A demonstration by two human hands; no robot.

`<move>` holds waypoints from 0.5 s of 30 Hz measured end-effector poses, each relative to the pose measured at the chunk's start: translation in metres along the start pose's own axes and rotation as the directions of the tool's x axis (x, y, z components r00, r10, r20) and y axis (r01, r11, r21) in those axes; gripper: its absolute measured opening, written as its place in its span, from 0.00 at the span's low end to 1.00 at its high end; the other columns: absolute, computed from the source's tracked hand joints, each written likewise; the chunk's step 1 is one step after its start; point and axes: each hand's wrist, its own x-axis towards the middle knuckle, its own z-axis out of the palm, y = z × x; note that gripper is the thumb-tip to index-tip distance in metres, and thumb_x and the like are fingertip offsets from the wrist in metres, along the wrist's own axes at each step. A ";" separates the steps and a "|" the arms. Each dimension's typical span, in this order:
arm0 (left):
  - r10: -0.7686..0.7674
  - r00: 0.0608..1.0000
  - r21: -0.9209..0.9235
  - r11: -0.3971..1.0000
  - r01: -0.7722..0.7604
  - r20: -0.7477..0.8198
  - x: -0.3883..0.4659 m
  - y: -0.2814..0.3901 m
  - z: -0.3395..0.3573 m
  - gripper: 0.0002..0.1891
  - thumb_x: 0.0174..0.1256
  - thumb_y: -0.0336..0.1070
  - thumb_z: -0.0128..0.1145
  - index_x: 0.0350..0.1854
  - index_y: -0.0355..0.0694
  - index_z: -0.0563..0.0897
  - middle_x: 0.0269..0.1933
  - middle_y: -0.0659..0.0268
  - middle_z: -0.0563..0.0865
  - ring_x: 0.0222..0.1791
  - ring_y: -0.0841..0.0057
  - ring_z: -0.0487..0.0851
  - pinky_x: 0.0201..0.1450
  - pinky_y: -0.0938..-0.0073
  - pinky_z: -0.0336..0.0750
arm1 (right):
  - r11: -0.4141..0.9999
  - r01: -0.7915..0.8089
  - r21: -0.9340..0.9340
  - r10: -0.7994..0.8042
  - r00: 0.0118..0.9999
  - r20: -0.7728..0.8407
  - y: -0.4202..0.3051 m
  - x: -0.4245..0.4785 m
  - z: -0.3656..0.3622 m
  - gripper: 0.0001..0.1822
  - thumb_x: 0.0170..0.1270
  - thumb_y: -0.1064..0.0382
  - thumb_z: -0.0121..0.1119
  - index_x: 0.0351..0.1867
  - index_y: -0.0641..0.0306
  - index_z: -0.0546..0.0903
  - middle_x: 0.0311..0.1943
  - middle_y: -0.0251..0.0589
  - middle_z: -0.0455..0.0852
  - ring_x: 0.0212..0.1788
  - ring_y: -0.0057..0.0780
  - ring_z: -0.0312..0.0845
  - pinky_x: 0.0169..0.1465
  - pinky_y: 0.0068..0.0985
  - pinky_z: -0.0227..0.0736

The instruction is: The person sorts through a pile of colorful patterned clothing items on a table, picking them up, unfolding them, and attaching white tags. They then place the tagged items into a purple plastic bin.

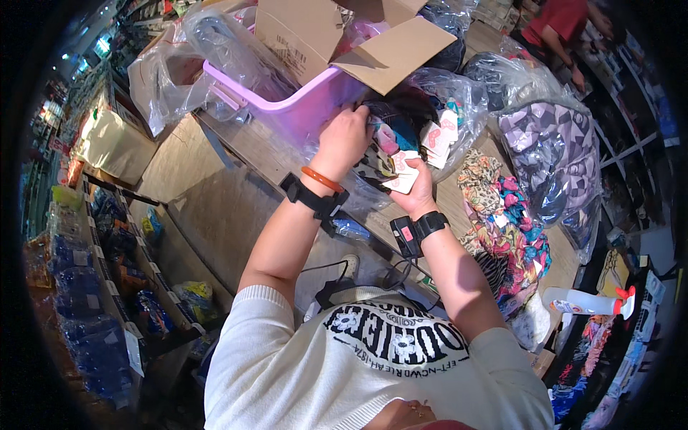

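My left hand (345, 137) is curled at the left edge of a bundle of patterned fabric pieces (388, 138), beside a purple plastic bin (301, 115). Its fingers close on the dark cloth there, though their tips are hidden. In my right hand (416, 191) is a small stack of white cards with pink print (402, 174), held under the thumb and lying against the fabric. More white cards (439, 137) fan out just beyond, on dark cloth. A clear plastic bag (467, 99) lies around and behind the bundle.
An opened cardboard box (301, 40) stands in the bin, its flap (398, 54) overhanging the fabric. To the right are crumpled floral cloths (505, 215), a bagged geometric-print item (553, 156) and a spray bottle (586, 302). Another person (556, 29) stands at the far right. Shelving (140, 258) flanks the left.
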 end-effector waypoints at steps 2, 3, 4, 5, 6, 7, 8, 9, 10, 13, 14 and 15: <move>0.145 0.988 -0.080 0.986 -0.149 -0.054 0.002 -0.011 0.019 0.08 0.57 0.34 0.53 0.37 0.37 0.78 0.41 0.50 0.79 0.39 0.51 0.78 0.42 0.59 0.74 | 1.000 0.009 -0.024 -0.010 1.000 -0.015 0.003 0.004 -0.001 0.18 0.51 0.64 0.49 0.45 0.65 0.74 0.42 0.44 0.80 0.47 0.42 0.75 0.56 0.37 0.66; 0.104 0.988 -0.121 0.989 -0.090 0.117 0.003 -0.013 0.026 0.09 0.57 0.34 0.52 0.39 0.39 0.79 0.43 0.51 0.78 0.39 0.52 0.79 0.43 0.58 0.74 | 1.000 -0.012 -0.029 0.012 1.000 0.009 0.006 0.004 -0.001 0.18 0.51 0.65 0.48 0.46 0.65 0.74 0.43 0.45 0.80 0.47 0.42 0.75 0.56 0.38 0.66; 0.075 0.986 -0.122 0.991 -0.057 0.151 0.005 -0.022 0.042 0.10 0.57 0.35 0.52 0.40 0.39 0.79 0.43 0.51 0.78 0.40 0.52 0.79 0.43 0.58 0.74 | 0.999 -0.024 -0.031 0.025 0.999 0.035 0.008 0.004 0.000 0.19 0.52 0.66 0.47 0.47 0.66 0.73 0.44 0.45 0.79 0.48 0.42 0.74 0.57 0.38 0.66; 0.047 0.981 -0.123 0.992 -0.024 0.187 0.006 -0.031 0.058 0.11 0.58 0.36 0.52 0.42 0.40 0.79 0.43 0.50 0.79 0.40 0.51 0.79 0.43 0.58 0.74 | 0.999 -0.036 -0.034 0.038 0.997 0.060 0.009 0.002 0.000 0.19 0.52 0.67 0.46 0.48 0.66 0.73 0.44 0.45 0.79 0.48 0.42 0.74 0.57 0.38 0.65; 0.029 0.971 -0.048 0.999 -0.018 0.236 0.008 -0.026 0.050 0.13 0.59 0.38 0.51 0.45 0.42 0.79 0.43 0.51 0.79 0.41 0.51 0.79 0.44 0.58 0.74 | 0.998 -0.048 -0.028 0.050 0.995 0.085 0.009 0.001 -0.001 0.21 0.52 0.70 0.44 0.51 0.67 0.71 0.46 0.45 0.78 0.50 0.41 0.73 0.58 0.41 0.65; 0.030 0.965 -0.060 0.998 -0.015 0.260 0.012 -0.026 0.050 0.13 0.59 0.38 0.51 0.45 0.42 0.79 0.42 0.50 0.79 0.41 0.51 0.79 0.44 0.58 0.74 | 0.996 -0.045 -0.072 0.050 0.996 0.073 0.007 -0.004 -0.002 0.21 0.53 0.71 0.44 0.52 0.67 0.70 0.47 0.46 0.77 0.51 0.42 0.73 0.59 0.42 0.64; 0.032 0.958 -0.071 0.997 -0.012 0.284 0.017 -0.028 0.050 0.13 0.59 0.39 0.51 0.45 0.42 0.79 0.42 0.49 0.80 0.41 0.51 0.79 0.44 0.59 0.74 | 0.996 -0.037 -0.083 0.039 0.999 0.033 0.006 -0.005 -0.002 0.20 0.54 0.71 0.44 0.51 0.67 0.70 0.45 0.45 0.77 0.49 0.42 0.74 0.57 0.42 0.66; 0.033 0.949 -0.083 0.997 -0.007 0.312 0.020 -0.028 0.049 0.14 0.60 0.39 0.51 0.45 0.41 0.79 0.42 0.49 0.80 0.42 0.52 0.79 0.44 0.59 0.74 | 0.995 -0.030 -0.091 0.029 1.000 -0.011 0.006 -0.008 0.000 0.20 0.55 0.71 0.43 0.51 0.66 0.71 0.44 0.44 0.77 0.47 0.42 0.74 0.55 0.41 0.68; 0.012 0.928 -0.127 0.991 0.038 0.372 0.024 -0.025 0.044 0.15 0.60 0.40 0.52 0.46 0.40 0.78 0.41 0.47 0.81 0.43 0.52 0.79 0.45 0.59 0.73 | 0.996 -0.037 -0.085 0.035 0.999 -0.022 0.005 -0.009 -0.001 0.19 0.55 0.71 0.43 0.51 0.66 0.71 0.44 0.44 0.77 0.47 0.42 0.74 0.55 0.41 0.69; 0.187 0.905 -0.172 0.977 -0.128 0.383 0.030 -0.026 0.046 0.16 0.60 0.40 0.52 0.47 0.37 0.77 0.40 0.45 0.81 0.44 0.53 0.78 0.45 0.59 0.73 | 0.994 -0.066 -0.086 0.067 0.998 0.012 0.000 -0.007 -0.010 0.18 0.56 0.71 0.45 0.51 0.67 0.71 0.45 0.45 0.78 0.47 0.42 0.75 0.55 0.39 0.69; 0.201 0.914 -0.222 0.967 -0.127 0.352 0.029 -0.027 0.051 0.16 0.59 0.39 0.53 0.46 0.36 0.77 0.40 0.46 0.81 0.44 0.52 0.79 0.46 0.60 0.73 | 0.992 -0.080 -0.100 0.086 0.995 0.060 -0.001 -0.002 -0.022 0.18 0.57 0.71 0.46 0.50 0.68 0.71 0.46 0.45 0.78 0.48 0.42 0.75 0.56 0.39 0.69; 0.149 0.930 -0.186 0.978 -0.090 0.337 0.031 -0.035 0.058 0.16 0.59 0.39 0.53 0.46 0.34 0.77 0.40 0.46 0.81 0.44 0.52 0.78 0.45 0.60 0.73 | 0.989 -0.092 -0.114 0.104 0.989 0.107 -0.001 0.001 -0.028 0.17 0.57 0.71 0.47 0.50 0.69 0.71 0.46 0.46 0.78 0.49 0.42 0.75 0.56 0.39 0.69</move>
